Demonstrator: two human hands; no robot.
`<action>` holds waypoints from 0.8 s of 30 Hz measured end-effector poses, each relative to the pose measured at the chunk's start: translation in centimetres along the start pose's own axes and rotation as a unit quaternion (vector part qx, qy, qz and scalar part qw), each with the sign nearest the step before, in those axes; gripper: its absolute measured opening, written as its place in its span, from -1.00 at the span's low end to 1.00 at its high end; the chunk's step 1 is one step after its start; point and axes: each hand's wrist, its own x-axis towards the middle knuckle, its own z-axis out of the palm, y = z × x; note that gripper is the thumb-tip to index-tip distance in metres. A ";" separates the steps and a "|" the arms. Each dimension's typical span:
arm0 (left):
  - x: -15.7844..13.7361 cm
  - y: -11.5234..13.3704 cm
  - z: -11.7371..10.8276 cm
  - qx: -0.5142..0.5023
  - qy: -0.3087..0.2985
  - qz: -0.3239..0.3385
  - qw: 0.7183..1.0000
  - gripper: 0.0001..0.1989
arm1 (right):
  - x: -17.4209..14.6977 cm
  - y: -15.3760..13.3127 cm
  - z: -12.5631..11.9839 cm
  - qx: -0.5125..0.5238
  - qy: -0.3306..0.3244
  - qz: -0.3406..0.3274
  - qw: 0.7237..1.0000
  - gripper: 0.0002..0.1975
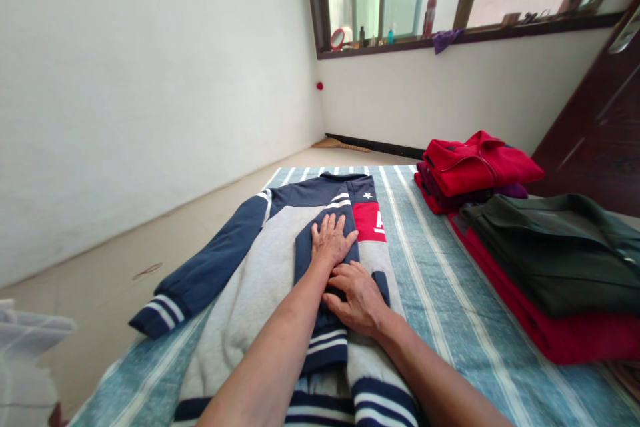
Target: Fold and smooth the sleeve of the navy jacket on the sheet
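A navy, grey and red sweatshirt lies flat on a blue striped bed cover. One navy sleeve is folded across the grey body. My left hand presses flat on the upper part of that folded sleeve, fingers spread. My right hand lies palm down just below it, on the same sleeve near the striped cuff. The other sleeve stretches out to the left, and its cuff hangs over the bed's edge.
Folded clothes are stacked at the right: a red jacket on dark garments, and a dark green garment on red fabric. A dark wooden door stands far right. A window sill holds small bottles. Bare floor lies left.
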 end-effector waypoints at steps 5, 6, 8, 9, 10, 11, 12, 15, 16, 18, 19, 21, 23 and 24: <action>0.0 0.0 -0.1 0.000 0.000 -0.001 1.000 -0.34 | 0.0 0.1 0.1 0.003 0.001 0.003 1.000 -0.90; 0.0 0.0 -0.1 0.000 0.000 -0.001 1.000 -0.34 | 0.0 0.1 0.1 0.003 0.002 0.004 1.000 -0.91; -0.1 0.0 -0.1 0.001 0.001 -0.001 1.000 -0.34 | 0.0 0.2 0.2 0.002 0.003 0.003 1.000 -0.91; -0.1 0.0 -0.1 0.001 0.002 0.000 1.000 -0.34 | 0.0 0.2 0.2 0.002 0.003 0.002 1.000 -0.92; -0.1 0.1 -0.1 0.001 0.004 0.000 1.000 -0.34 | 0.0 0.2 0.2 0.002 0.003 0.001 1.000 -0.92; -0.1 0.1 0.0 0.001 0.005 0.000 1.000 -0.34 | 0.0 0.2 0.2 0.002 0.004 0.000 1.000 -0.92; 0.0 0.1 0.0 0.001 0.006 -0.001 1.000 -0.34 | 0.0 0.2 0.2 0.001 0.004 -0.001 1.000 -0.92; 0.0 0.1 0.1 0.002 0.007 -0.001 1.000 -0.35 | 0.0 0.2 0.2 -0.001 0.003 -0.002 1.000 -0.93; 0.0 0.1 0.1 0.002 0.007 -0.001 1.000 -0.35 | 0.0 0.2 0.2 -0.001 0.002 -0.001 1.000 -0.93; 0.0 0.0 0.1 0.002 0.006 -0.001 1.000 -0.35 | 0.0 0.2 0.2 0.000 0.004 0.000 1.000 -0.92; 0.0 0.0 0.1 0.002 0.006 0.000 1.000 -0.34 | 0.1 0.2 0.1 0.001 0.006 0.000 1.000 -0.92; 0.1 0.0 0.1 0.001 0.004 0.000 1.000 -0.34 | 0.1 0.1 0.1 0.003 0.007 0.000 1.000 -0.92; 0.1 0.0 0.1 0.001 0.002 0.000 1.000 -0.34 | 0.1 0.1 0.1 0.005 0.006 -0.002 1.000 -0.92; 0.1 0.0 0.1 0.001 0.001 -0.001 1.000 -0.34 | 0.1 0.1 0.1 0.005 0.007 -0.003 1.000 -0.92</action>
